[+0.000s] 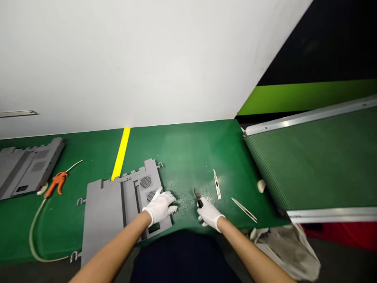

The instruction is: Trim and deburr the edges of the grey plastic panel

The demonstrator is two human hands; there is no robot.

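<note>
My gloved left hand [160,206] rests on the right edge of a grey moulded panel [104,220] with round perforated grilles, its fingers spread and the thumb apart. In my gloved right hand [209,213] is a small hand tool [199,201] with a black and red handle, its narrow tip pointing away from me; its exact kind is unclear. Just right of that hand lies a slim silver craft knife [217,184]. Farther right is a second thin silver tool [245,210], lying aslant. Small metal hooks [80,201] stick out at the panel's sides.
Debris specks [186,200] lie on the green table [182,149] between my hands. To the left are an orange air blow gun [57,182] with a hose and another grey panel [29,167]. A conveyor belt [318,161] adjoins at right; a white wall [165,63] stands behind.
</note>
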